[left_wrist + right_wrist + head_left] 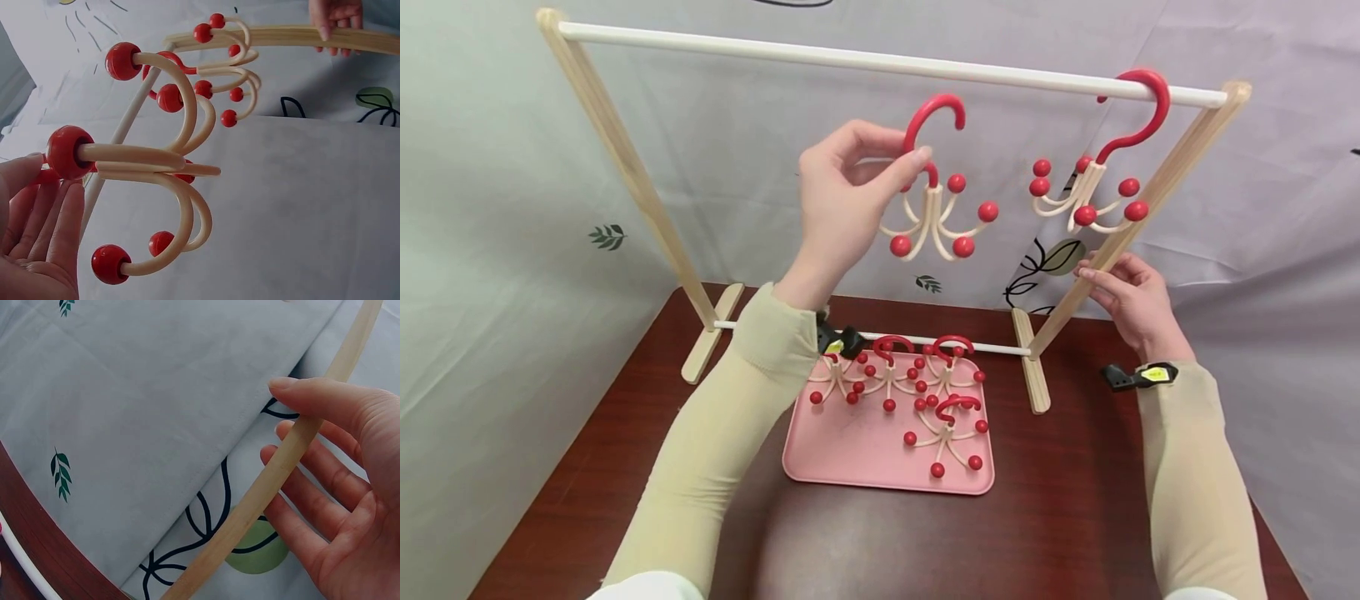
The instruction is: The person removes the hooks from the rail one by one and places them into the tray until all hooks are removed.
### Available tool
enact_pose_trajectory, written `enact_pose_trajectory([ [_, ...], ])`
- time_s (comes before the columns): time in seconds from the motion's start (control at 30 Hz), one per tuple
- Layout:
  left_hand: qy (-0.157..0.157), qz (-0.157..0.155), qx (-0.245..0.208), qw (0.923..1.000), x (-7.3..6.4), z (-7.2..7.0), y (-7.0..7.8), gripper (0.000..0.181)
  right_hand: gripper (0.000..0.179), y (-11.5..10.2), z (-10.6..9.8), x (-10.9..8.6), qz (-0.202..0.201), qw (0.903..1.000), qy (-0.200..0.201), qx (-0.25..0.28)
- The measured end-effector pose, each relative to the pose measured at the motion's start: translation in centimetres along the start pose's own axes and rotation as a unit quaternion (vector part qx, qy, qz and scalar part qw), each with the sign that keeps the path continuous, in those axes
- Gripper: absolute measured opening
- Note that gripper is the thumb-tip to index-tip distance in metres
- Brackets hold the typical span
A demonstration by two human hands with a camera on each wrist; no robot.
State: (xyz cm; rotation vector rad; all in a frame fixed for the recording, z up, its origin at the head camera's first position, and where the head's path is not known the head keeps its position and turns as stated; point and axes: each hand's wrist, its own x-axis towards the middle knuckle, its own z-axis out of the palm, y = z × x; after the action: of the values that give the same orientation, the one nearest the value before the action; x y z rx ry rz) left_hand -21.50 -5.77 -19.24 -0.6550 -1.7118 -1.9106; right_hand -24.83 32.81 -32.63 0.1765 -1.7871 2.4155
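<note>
My left hand (pixel 850 187) pinches the red hook of a claw-shaped hanger (pixel 933 202) between thumb and fingers. The hanger has cream curved arms tipped with red balls, and its hook is just below the white rail (pixel 850 58) of a rack in the head view. In the left wrist view the hanger's arms (pixel 140 155) point away from the palm. Another such hanger (pixel 1088 179) hangs by its red hook at the rail's right end. My right hand (pixel 1131 300) holds the rack's right wooden post (pixel 275 472), thumb on one side and fingers on the other.
A pink tray (pixel 842 462) on the dark red table (pixel 820 550) holds several more hangers (pixel 947 433) toward its back and right. The rack stands on wooden feet (pixel 1032 375) behind it. A pale printed cloth (pixel 497 208) hangs behind.
</note>
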Motion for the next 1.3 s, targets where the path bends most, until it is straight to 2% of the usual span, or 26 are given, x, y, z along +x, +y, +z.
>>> enact_pose_trajectory([
  [0.23, -0.003, -0.017, 0.01, 0.9998, -2.5, -2.7, -2.4, 0.018, 0.024, 0.2, -0.1, -0.1, 0.0, 0.9999, -0.007, 0.013],
  [0.57, -0.01, -0.051, 0.037, 0.998, -6.9, -6.1, -4.1, 0.02, 0.024, 0.4, -0.1, -0.1, -0.004, 0.9998, -0.011, 0.014],
  [0.97, -0.019, -0.103, 0.009, 0.9945, -11.6, -8.1, -6.2, 0.018, 0.024, 0.5, -0.2, -0.2, -0.007, 0.9998, -0.014, 0.012],
  [1.3, -0.031, -0.13, 0.031, 0.9906, -14.5, -9.8, -7.3, 0.017, 0.025, 0.4, -0.2, -0.1, -0.003, 0.9999, -0.01, 0.013],
])
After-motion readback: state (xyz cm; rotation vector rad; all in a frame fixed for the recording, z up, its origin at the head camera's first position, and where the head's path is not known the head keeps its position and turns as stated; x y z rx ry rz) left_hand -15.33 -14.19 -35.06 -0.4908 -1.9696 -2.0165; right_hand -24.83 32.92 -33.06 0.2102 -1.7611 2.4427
